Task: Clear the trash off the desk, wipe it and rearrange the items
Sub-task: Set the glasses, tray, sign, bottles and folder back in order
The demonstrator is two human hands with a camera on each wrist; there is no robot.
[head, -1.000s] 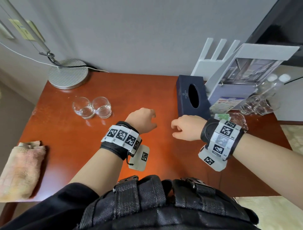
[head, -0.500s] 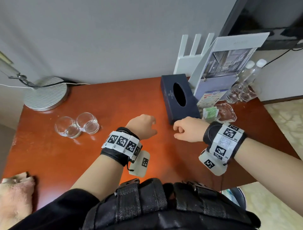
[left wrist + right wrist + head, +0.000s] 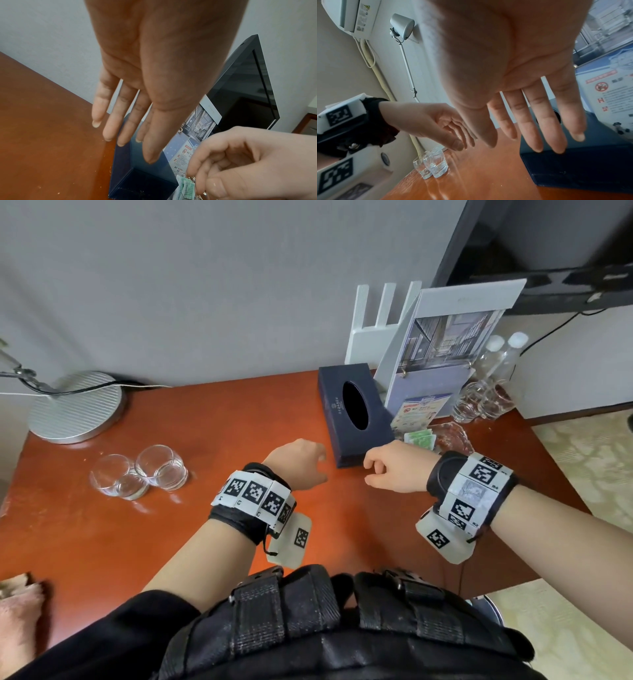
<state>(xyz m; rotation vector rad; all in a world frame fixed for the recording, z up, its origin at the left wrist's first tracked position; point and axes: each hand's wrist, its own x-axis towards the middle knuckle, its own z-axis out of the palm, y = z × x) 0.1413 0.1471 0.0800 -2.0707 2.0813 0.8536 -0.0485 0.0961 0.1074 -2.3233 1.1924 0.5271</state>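
Left hand (image 3: 297, 462): fingers (image 3: 109, 121) extended and slightly spread, holding nothing, suspended above the desk (image 3: 212, 419) with the tips near the front-left corner of the tissue box (image 3: 354, 412). No contact with the box can be confirmed.

Right hand (image 3: 394, 465): in its own wrist view the fingers (image 3: 544, 121) are nearly straight, pointing down toward the front end of the tissue box; in the other views they appear loosely curled. The hand holds nothing and is suspended just in front of the box's front-right corner.

Tissue box: dark blue, oval slot on top, resting on the desk toward the rear right.

Positions relative to the tissue box:
- Right, touching or just beside: a standing display card (image 3: 435, 364) leaning back, with a white slatted stand (image 3: 373, 337) behind it.
- Front right: a clear glass dish (image 3: 448, 436) with a green packet (image 3: 418, 437) at its edge.
- Further right: two clear bottles (image 3: 493, 385).
- Left, well apart: two empty glass tumblers (image 3: 140, 474), side by side and touching.
- Far left, at the rear: a round ribbed lamp base (image 3: 75, 409).
- Far front left, at the desk edge: a folded cloth (image 3: 17, 611).
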